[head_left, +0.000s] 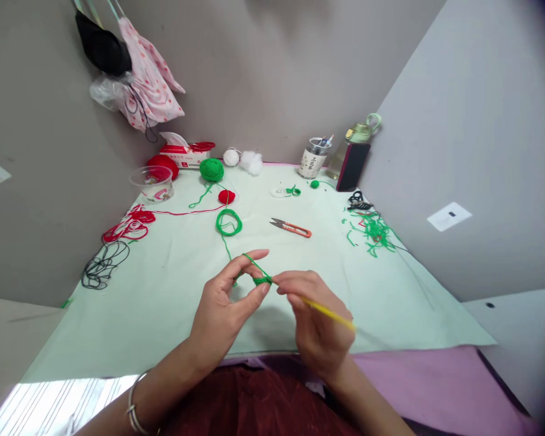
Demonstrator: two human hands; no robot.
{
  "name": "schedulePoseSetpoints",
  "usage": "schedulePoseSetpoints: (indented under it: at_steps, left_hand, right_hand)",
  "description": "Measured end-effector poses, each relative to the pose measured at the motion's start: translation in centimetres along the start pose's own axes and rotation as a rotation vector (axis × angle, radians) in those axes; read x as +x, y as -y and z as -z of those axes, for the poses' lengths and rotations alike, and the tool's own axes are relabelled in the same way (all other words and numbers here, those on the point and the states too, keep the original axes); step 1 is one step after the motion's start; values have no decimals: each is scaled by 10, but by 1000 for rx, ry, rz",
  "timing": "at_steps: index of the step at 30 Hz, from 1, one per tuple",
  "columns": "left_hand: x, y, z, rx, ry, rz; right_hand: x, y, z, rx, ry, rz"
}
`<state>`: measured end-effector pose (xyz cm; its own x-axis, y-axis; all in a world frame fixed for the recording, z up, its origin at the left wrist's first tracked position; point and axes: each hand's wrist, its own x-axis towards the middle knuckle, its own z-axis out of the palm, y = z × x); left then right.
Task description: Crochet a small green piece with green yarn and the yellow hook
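The left hand [222, 309], fingers pinched on the small green yarn piece [262, 281], holds it above the tabletop [172, 327], and here's the slim yellow tool [329, 312], clamped in the right hand [320, 321], slanting rightward from the piece's right edge.

Left hand [222, 312], index finger [257, 254] extended, thumb [252, 301] pinching, right hand [321, 321] just beside it, fingers [302, 281] curled, forearms [172, 380] bare
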<state>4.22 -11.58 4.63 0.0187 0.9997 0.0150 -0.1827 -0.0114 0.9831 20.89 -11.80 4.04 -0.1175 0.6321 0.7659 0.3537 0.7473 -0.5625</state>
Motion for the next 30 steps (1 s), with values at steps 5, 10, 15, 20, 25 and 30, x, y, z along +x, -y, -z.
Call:
schedulePoseSetpoints:
  at_steps: [5, 10, 15, 20, 25, 30]
  left_hand:
    - [3, -2, -4, -387, 98, 262]
    - [7, -9, 0, -470, 118, 318]
    - [3, -10, -2, -362, 130, 240]
    - [3, -7, -1, -290, 141, 183]
    - [5, -5, 3, -222, 144, 135]
    - [0, -1, 0, -68, 55, 24]
  right_hand:
    - [-4, -4, -3, -175, -2, 139]
    - [3, -9, -2, 405, -191, -317]
    - [5, -13, -5, 669, -119, -502]
    - [2, -12, -6, 671, -115, -524]
    - [6, -7, -1, 662, -123, -517]
    - [3, 1, 4, 285, -56, -244]
